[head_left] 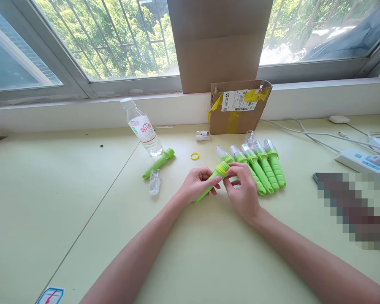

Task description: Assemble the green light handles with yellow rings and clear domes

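Note:
My left hand is wrapped round a green flashlight body, its threaded end pointing up and right. A yellow ring sits around that end. The fingers of my right hand pinch the threaded end at the ring. Right behind my right hand, several green flashlights with clear caps lie side by side. To the left lie another green body without a cap and a clear cap. A loose yellow ring rests beyond my left hand.
A water bottle stands at the back left. Small white parts lie beside a cardboard box near the window. At the right are a power strip, cables and a pixelated object.

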`<action>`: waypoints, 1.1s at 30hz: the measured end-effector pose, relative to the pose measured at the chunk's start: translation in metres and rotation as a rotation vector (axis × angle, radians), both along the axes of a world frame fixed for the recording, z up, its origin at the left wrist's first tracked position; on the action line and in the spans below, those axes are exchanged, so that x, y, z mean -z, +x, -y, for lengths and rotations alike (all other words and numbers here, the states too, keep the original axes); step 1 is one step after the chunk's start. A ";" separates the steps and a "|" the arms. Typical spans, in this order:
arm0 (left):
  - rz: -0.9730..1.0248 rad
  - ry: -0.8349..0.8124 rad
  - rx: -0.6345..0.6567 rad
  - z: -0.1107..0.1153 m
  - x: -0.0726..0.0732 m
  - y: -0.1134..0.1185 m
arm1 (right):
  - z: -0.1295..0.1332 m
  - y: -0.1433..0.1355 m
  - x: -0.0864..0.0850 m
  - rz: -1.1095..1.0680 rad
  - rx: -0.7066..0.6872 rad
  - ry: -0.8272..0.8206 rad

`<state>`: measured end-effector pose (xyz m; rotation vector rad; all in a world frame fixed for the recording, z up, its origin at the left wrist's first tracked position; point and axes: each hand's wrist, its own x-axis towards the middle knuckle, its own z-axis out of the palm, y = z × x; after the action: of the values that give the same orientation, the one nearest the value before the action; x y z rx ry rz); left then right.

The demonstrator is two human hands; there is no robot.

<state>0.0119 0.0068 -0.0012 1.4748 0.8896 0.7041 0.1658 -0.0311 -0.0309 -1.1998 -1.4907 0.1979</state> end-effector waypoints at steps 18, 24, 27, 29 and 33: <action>-0.048 -0.019 -0.071 0.003 -0.001 0.005 | 0.002 -0.002 -0.002 -0.003 -0.018 0.012; -0.045 -0.037 -0.037 0.001 0.001 0.002 | 0.002 -0.001 -0.002 -0.011 -0.016 0.016; -0.040 -0.028 -0.022 0.001 0.001 0.002 | 0.001 -0.001 -0.001 -0.015 -0.013 0.009; -0.041 -0.017 -0.010 0.001 0.001 0.001 | 0.001 0.000 -0.001 -0.015 -0.012 0.007; -0.056 -0.004 0.022 0.000 -0.001 0.000 | 0.001 -0.001 -0.002 -0.016 -0.009 0.012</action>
<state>0.0122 0.0063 -0.0006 1.5045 0.9154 0.6471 0.1652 -0.0323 -0.0293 -1.1798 -1.4815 0.2039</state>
